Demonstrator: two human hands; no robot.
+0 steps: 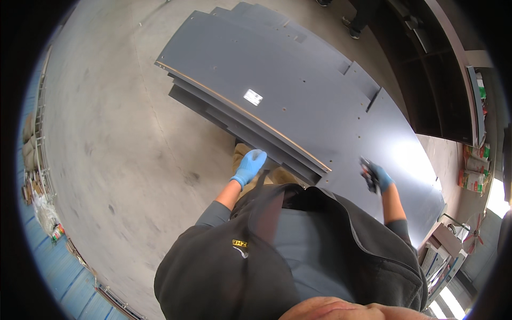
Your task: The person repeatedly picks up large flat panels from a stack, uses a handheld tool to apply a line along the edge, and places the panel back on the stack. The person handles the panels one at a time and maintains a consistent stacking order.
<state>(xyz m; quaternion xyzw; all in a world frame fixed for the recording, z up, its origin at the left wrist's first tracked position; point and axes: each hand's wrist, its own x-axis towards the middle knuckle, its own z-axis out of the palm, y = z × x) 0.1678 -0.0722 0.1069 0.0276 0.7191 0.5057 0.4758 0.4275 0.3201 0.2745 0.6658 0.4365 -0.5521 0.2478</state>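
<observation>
My left hand [249,165], in a blue glove, is closed beside the near edge of a stack of grey panels; whatever its fingers hold, if anything, is hidden. The top grey panel [256,64] is large and flat, with small drilled holes and a light-brown strip along its near edge. A white label [253,97] sits on its surface. Over the right part of the stack, my gloved right hand [382,177] grips a dark hand tool [368,173] with a bit of red on it. Motion blur hides the tool's exact kind.
Dark brown cabinets [437,80] stand at the far right. Near them another person's legs and shoes [353,29] show. Several packages [473,168] and a red-bladed fan [473,236] are at the right edge. Concrete floor [106,133] spreads to the left, toward a blue wall [69,277].
</observation>
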